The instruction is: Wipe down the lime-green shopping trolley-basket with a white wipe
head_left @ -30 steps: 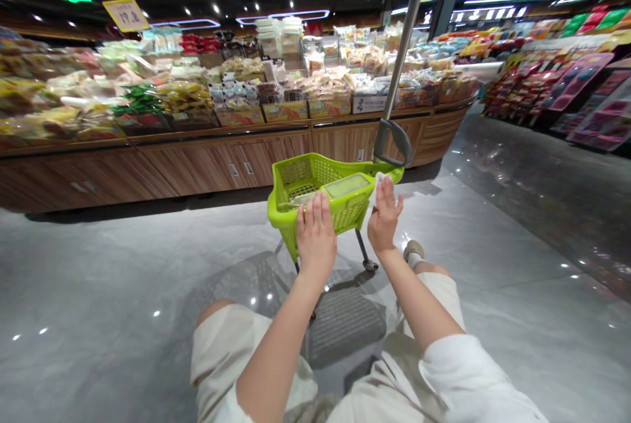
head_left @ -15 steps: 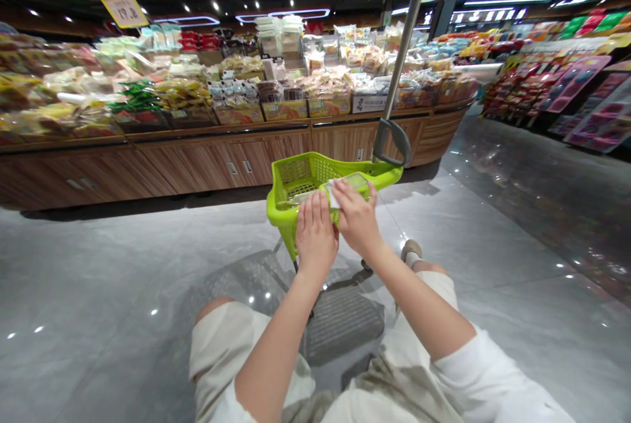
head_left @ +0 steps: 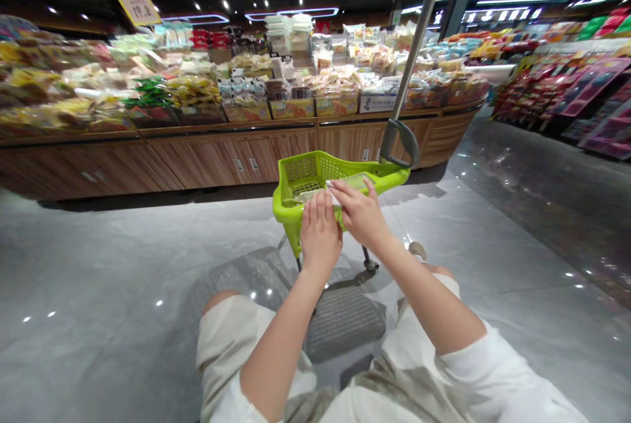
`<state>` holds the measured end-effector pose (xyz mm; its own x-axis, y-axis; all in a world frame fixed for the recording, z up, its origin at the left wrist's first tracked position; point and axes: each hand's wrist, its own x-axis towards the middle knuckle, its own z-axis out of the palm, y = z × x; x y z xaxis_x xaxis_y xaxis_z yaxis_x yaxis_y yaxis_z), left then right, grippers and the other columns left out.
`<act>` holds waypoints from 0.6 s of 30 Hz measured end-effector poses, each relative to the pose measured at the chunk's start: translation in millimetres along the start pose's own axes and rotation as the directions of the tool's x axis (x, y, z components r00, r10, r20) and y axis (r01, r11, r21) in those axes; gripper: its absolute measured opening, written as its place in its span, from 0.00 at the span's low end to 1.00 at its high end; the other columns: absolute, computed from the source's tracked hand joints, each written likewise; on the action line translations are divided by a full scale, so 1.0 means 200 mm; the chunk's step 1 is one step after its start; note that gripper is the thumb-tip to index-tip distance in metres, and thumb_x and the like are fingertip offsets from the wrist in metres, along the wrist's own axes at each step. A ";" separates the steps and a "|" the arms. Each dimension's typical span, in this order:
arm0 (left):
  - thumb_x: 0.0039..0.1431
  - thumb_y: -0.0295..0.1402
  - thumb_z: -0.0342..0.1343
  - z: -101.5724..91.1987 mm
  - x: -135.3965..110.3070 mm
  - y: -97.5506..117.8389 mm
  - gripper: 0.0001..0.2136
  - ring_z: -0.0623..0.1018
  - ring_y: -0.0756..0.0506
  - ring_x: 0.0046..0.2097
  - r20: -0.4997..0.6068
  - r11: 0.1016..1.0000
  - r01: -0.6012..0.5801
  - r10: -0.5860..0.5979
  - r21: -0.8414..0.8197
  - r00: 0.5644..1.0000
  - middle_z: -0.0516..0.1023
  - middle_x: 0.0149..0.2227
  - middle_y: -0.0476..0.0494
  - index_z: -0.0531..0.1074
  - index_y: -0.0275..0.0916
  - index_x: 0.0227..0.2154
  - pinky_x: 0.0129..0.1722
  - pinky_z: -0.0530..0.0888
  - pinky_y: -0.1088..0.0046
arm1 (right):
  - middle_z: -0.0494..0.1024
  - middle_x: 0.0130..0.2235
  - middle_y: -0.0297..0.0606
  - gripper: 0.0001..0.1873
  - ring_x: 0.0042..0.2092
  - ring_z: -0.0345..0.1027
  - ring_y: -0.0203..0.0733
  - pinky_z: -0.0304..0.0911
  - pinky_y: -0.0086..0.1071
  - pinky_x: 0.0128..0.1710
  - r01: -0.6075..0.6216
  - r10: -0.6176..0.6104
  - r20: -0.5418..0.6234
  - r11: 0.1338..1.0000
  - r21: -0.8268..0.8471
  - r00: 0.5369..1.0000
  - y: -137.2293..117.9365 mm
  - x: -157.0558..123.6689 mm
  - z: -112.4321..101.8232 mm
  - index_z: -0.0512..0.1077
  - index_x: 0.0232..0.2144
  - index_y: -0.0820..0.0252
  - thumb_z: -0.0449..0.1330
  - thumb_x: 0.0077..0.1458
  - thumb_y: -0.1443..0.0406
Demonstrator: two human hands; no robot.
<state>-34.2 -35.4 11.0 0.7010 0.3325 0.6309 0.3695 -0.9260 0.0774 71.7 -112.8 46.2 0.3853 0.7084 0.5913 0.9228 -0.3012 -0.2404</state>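
Shop: A brightly lit store with a dark ceiling, small spotlights and a shiny grey floor (head_left: 118, 265).
Counter: A long wooden counter (head_left: 211, 163) runs across the back, piled with bagged and boxed goods (head_left: 246, 88); most of their labels are too blurred to read.
Price sign: Above the goods, on the left, a yellow-edged sign (head_left: 139, 10) reads 19.8.
Cart: A lime-green shopping cart (head_left: 283, 214) stands on the floor in front of the counter, directly before the seated or crouching person. Its basket has walls full of small holes, and a small dark wheel (head_left: 371, 265) shows beneath.
Handle: At the cart's right end is a grey loop handle (head_left: 410, 140), with a metal pole (head_left: 419, 39) slanting up beside it.
Left hand: The left hand (head_left: 320, 229) lies over the cart's near rim, fingers straight and side by side; whether it grips underneath, I cannot tell.
Right hand: The right hand (head_left: 357, 209) holds a white tissue (head_left: 335, 197) under its fingers against the rim, near a clear panel (head_left: 359, 180).
Both hands: They are close together, fingers just beside each other; I cannot tell if they touch.
Clothes: White sleeves (head_left: 503, 367) and pale shorts (head_left: 236, 331), with a knee on either side.
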 end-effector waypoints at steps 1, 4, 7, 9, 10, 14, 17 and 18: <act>0.59 0.28 0.52 0.00 0.00 0.00 0.33 0.58 0.37 0.69 0.005 1.000 -0.007 0.007 -0.007 1.000 0.60 0.67 0.29 0.51 0.24 0.66 0.69 0.54 0.55 | 0.70 0.62 0.37 0.27 0.63 0.63 0.43 0.36 0.53 0.68 -0.063 0.063 -0.011 0.998 -0.003 0.998 0.03 0.01 -0.02 0.72 0.54 0.53 0.47 0.57 0.73; 0.56 0.29 0.55 0.00 0.00 0.00 0.37 0.59 0.36 0.68 0.007 1.000 -0.014 0.014 -0.020 1.000 0.59 0.67 0.29 0.50 0.25 0.66 0.69 0.54 0.55 | 0.73 0.59 0.40 0.27 0.60 0.66 0.47 0.35 0.62 0.66 -0.351 0.344 -0.132 0.936 -0.034 0.930 0.13 0.02 -0.05 0.74 0.51 0.54 0.45 0.57 0.74; 0.57 0.29 0.54 0.02 0.00 0.00 0.35 0.59 0.36 0.68 -0.010 1.000 0.002 -0.002 -0.015 1.000 0.60 0.66 0.29 0.50 0.25 0.66 0.69 0.54 0.54 | 0.71 0.60 0.46 0.27 0.63 0.62 0.49 0.37 0.58 0.66 -0.291 0.279 -0.152 0.955 -0.065 0.948 0.07 -0.01 -0.03 0.73 0.53 0.60 0.46 0.56 0.74; 0.60 0.28 0.50 0.02 -0.01 0.00 0.32 0.59 0.37 0.68 -0.027 1.000 0.005 -0.005 -0.005 1.000 0.61 0.66 0.29 0.50 0.26 0.66 0.69 0.54 0.54 | 0.69 0.63 0.46 0.28 0.65 0.59 0.45 0.39 0.50 0.68 -0.062 0.058 -0.073 0.997 -0.051 0.996 0.00 -0.04 0.00 0.70 0.56 0.61 0.47 0.56 0.74; 0.61 0.28 0.49 0.02 -0.01 0.00 0.31 0.59 0.37 0.69 -0.030 1.000 0.002 -0.003 -0.003 1.000 0.61 0.66 0.30 0.50 0.26 0.66 0.69 0.54 0.55 | 0.68 0.63 0.44 0.28 0.65 0.59 0.43 0.38 0.48 0.68 0.025 -0.027 -0.047 0.999 -0.034 0.999 -0.01 -0.05 0.01 0.69 0.58 0.60 0.47 0.56 0.74; 0.58 0.28 0.53 0.01 -0.01 -0.01 0.34 0.58 0.37 0.68 -0.007 1.000 -0.024 0.024 -0.010 1.000 0.59 0.67 0.29 0.50 0.24 0.66 0.70 0.53 0.56 | 0.71 0.61 0.38 0.30 0.63 0.62 0.42 0.32 0.52 0.68 -0.119 0.115 -0.183 0.993 -0.010 0.976 0.12 -0.09 0.03 0.69 0.57 0.52 0.45 0.56 0.75; 0.57 0.29 0.55 0.01 -0.01 0.00 0.36 0.59 0.36 0.68 -0.003 1.000 -0.019 0.019 -0.014 1.000 0.60 0.67 0.28 0.50 0.23 0.66 0.69 0.53 0.55 | 0.69 0.62 0.41 0.32 0.65 0.60 0.43 0.40 0.53 0.66 -0.290 0.273 -0.336 0.957 0.001 0.901 0.18 -0.11 0.06 0.67 0.59 0.54 0.44 0.55 0.75; 0.57 0.29 0.54 0.01 -0.01 0.00 0.35 0.59 0.36 0.68 -0.003 1.000 -0.014 0.014 -0.014 1.000 0.60 0.67 0.28 0.50 0.23 0.66 0.69 0.53 0.54 | 0.68 0.63 0.43 0.32 0.66 0.58 0.44 0.43 0.51 0.66 -0.261 0.241 -0.349 0.965 -0.011 0.906 0.17 -0.12 0.08 0.66 0.61 0.55 0.44 0.56 0.75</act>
<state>-34.4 -35.7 8.6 0.7040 0.3192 0.6345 0.3514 -0.9328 0.0794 93.4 -129.5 11.1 0.5688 0.3464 0.7460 0.7898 -0.4831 -0.3779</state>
